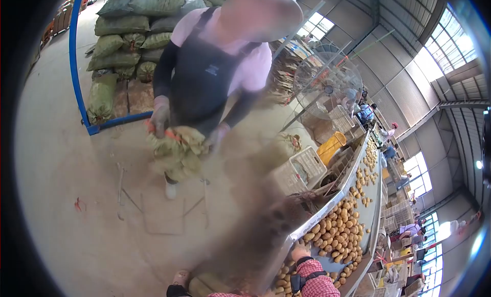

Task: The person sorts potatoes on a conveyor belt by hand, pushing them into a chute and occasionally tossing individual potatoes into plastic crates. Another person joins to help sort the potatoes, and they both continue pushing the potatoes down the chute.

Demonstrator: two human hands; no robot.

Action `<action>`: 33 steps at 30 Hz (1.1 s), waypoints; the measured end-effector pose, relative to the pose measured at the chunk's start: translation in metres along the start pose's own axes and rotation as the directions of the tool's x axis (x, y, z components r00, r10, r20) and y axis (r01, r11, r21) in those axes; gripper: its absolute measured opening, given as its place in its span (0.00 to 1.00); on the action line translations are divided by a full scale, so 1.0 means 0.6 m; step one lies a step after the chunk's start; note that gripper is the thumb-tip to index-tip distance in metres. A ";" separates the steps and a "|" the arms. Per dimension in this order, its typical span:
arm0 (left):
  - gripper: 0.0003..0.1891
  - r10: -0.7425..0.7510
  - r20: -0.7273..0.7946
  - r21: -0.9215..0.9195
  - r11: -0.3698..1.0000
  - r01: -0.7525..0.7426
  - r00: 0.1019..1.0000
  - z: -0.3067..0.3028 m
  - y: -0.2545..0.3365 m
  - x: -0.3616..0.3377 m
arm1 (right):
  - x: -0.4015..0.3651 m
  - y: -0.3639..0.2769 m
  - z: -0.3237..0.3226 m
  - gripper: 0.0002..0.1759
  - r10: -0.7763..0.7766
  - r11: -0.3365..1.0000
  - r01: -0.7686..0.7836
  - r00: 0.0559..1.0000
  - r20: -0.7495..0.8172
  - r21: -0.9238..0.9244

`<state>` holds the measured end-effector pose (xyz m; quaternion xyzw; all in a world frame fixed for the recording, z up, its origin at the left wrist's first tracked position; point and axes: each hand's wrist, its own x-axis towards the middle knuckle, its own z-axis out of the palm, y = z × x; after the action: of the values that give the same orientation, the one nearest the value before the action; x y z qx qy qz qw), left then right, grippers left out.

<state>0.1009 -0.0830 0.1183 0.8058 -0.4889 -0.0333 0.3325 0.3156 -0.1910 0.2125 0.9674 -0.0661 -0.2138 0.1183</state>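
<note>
My right hand (300,251), in an orange-pink covering with a red checkered sleeve and a dark band at the wrist, rests by the metal side rim (313,221) of a long conveyor. Right beside it lie many brown potatoes (335,233) on the grey belt. Its fingers are too small and bunched in view to tell whether they grip anything. Of my left side only a strip of checkered sleeve (225,295) shows at the bottom edge; the left hand is out of frame.
Facing me, a person in a dark apron (202,87) holds crumpled green sacks (179,151). Stuffed sacks (123,46) are stacked behind a blue frame (76,56). Near the conveyor stand a white crate (299,169) and a large fan (327,87). Metal rods (163,230) lie on the floor.
</note>
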 end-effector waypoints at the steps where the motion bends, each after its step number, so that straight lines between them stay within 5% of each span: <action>1: 0.20 0.000 0.004 -0.003 1.000 0.000 1.000 0.000 0.002 0.001 | -0.003 0.001 -0.004 0.34 -0.018 1.000 0.018 1.000 0.012 -0.011; 3: 0.19 0.001 0.013 -0.004 1.000 -0.001 1.000 0.000 0.004 0.001 | -0.006 0.009 -0.013 0.38 -0.055 0.998 0.056 0.998 0.033 -0.029; 6: 0.19 -0.006 0.022 0.007 1.000 0.006 1.000 0.003 0.005 0.001 | 0.019 0.050 -0.002 0.41 0.068 0.991 -0.007 0.887 -0.456 0.134; 8: 0.19 -0.012 0.031 0.016 1.000 0.011 0.999 0.010 0.007 0.002 | -0.051 0.025 -0.167 0.48 -0.008 0.905 0.234 0.843 -0.538 0.354; 9: 0.19 -0.014 0.035 0.021 1.000 0.014 0.999 0.014 0.012 0.001 | -0.053 0.034 -0.210 0.51 -0.070 0.903 0.336 0.732 -0.677 0.269; 10: 0.18 -0.022 0.042 0.029 0.999 0.020 0.999 0.019 0.015 0.001 | -0.070 0.019 -0.288 0.52 -0.013 0.917 0.252 0.794 -0.608 0.309; 13: 0.18 -0.051 0.077 0.052 0.998 0.047 0.996 0.036 0.031 0.000 | -0.101 -0.035 -0.537 0.51 -0.043 0.993 0.104 0.780 -0.624 0.061; 14: 0.18 -0.063 0.094 0.061 0.996 0.057 0.994 0.043 0.037 0.000 | -0.074 -0.039 -0.608 0.53 -0.177 0.977 0.207 0.644 -0.744 -0.053; 16: 0.18 -0.071 0.093 0.093 0.994 0.062 0.993 0.058 0.038 0.006 | -0.149 -0.118 -0.779 0.50 -0.209 0.970 0.238 0.686 -0.697 -0.056; 17: 0.19 -0.062 0.062 0.125 0.991 0.054 0.996 0.064 0.032 0.005 | -0.141 -0.134 -0.848 0.47 -0.252 0.962 0.247 0.624 -0.740 -0.118; 20: 0.19 -0.067 0.063 0.101 0.993 0.060 0.996 0.071 0.027 0.006 | -0.148 -0.198 -0.936 0.41 -0.272 0.961 0.191 0.544 -0.794 -0.198; 23: 0.20 -0.147 0.213 0.088 0.987 0.131 0.966 0.000 0.046 0.008 | -0.204 -0.228 -0.844 0.39 -0.311 0.949 0.264 0.686 -0.657 -0.174; 24: 0.19 -0.272 0.030 -0.432 0.864 0.258 0.962 0.028 0.045 0.010 | -0.183 -0.219 -0.783 0.39 -0.351 0.935 0.291 0.679 -0.645 -0.203; 27: 0.18 -0.476 0.251 -0.885 0.241 0.399 0.843 -0.008 0.062 0.001 | -0.172 -0.152 -0.539 0.37 -0.375 0.921 0.375 0.778 -0.504 -0.106; 29: 0.19 -0.272 0.121 -0.337 0.893 0.297 0.955 0.013 0.039 -0.002 | -0.158 -0.103 -0.370 0.35 -0.291 0.943 0.329 0.885 -0.363 0.045; 30: 0.20 -0.146 0.111 -0.024 0.988 0.150 0.983 0.018 0.032 -0.002 | -0.178 -0.085 -0.307 0.32 -0.240 0.960 0.273 0.915 -0.325 0.058; 31: 0.21 -0.155 0.094 -0.035 0.987 0.158 0.983 0.024 0.032 -0.006 | -0.180 -0.056 -0.248 0.30 -0.190 0.912 0.280 0.936 -0.296 0.301; 33: 0.23 -0.192 0.041 -0.038 0.980 0.193 0.981 0.040 0.026 0.000 | -0.173 -0.002 -0.134 0.29 -0.075 0.906 0.126 0.987 -0.140 0.403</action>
<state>0.0801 -0.0999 0.1084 0.8414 -0.4140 -0.0905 0.3354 0.2571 -0.1550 0.3243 0.9839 -0.0521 -0.1419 -0.0950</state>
